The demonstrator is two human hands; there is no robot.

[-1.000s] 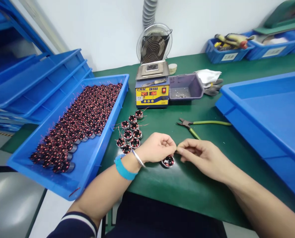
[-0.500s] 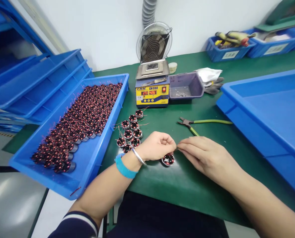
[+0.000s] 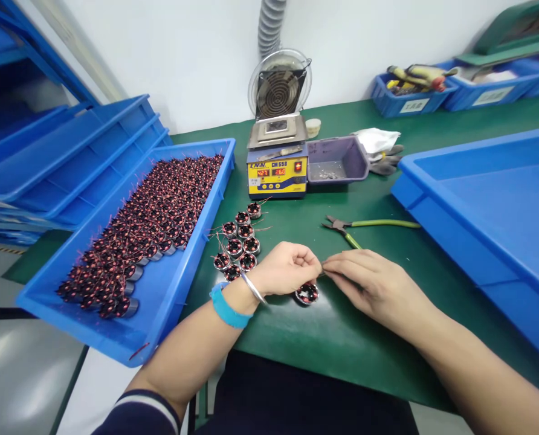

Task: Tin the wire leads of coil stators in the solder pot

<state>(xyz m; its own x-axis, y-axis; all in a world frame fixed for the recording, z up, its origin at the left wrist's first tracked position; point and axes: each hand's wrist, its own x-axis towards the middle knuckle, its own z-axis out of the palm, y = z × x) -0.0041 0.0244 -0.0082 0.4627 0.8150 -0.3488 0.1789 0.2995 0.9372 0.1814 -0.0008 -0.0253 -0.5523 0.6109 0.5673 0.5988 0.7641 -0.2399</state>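
Together, our two hands meet low over the green tabletop [image 3: 296, 344], fingertips almost touching. Our left hand [image 3: 292, 269] is mostly closed, its fingers curled in and the thumb drawn up to the forefinger in a pinch. Our right hand [image 3: 369, 281] is flatter: we have its longer fingers laid close together, tips pressed down towards the thumb. Something thin may sit between the two sets of tips, but it is too small for us to tell what it is.

Just below the left fingertips, the wound ring [image 3: 307, 295] stands on the tabletop, its black inside and copper-coloured windings facing up; our left hand hides part of its upper edge, and we cannot tell whether the two touch. On our left wrist we wear a silver bangle [image 3: 254, 289] and a blue band [image 3: 228, 309].

Beyond our right hand the green-handled cutters [image 3: 338, 225] lie with handles spread. Nine similar rings [image 3: 245, 231] stand clustered beyond our left wrist, beside the blue tray [image 3: 163, 314] that holds many more.
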